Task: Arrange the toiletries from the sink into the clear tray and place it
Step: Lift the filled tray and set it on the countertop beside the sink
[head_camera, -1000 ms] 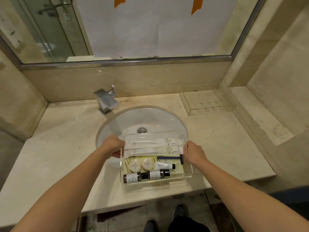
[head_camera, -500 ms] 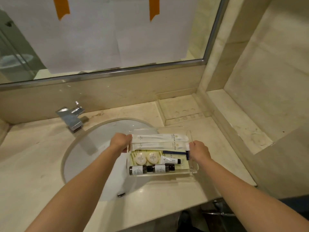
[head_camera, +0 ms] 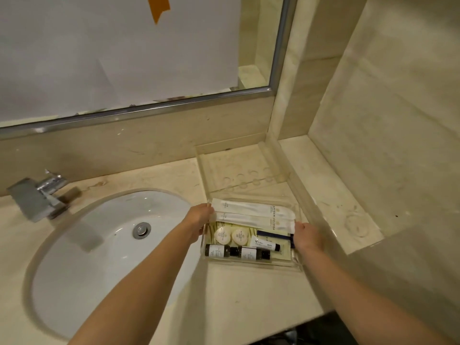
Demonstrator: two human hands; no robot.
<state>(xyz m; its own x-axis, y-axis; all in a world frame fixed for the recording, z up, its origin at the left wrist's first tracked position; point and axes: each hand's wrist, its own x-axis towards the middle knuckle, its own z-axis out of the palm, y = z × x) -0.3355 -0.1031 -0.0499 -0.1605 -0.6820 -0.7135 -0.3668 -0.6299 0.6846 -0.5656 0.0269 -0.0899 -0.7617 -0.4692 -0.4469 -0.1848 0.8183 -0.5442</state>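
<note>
Both hands, left and right, grip tray by its ends; keeps toiletries level over counter.

Both hands grip the clear tray at its short ends, the left hand at one, the right hand at the other, right of the sink on the marble surface. Inside lie two white sachets, two round soaps, two dark bottles, a small tube and a blue razor. A faucet sits at left of frame.
</note>
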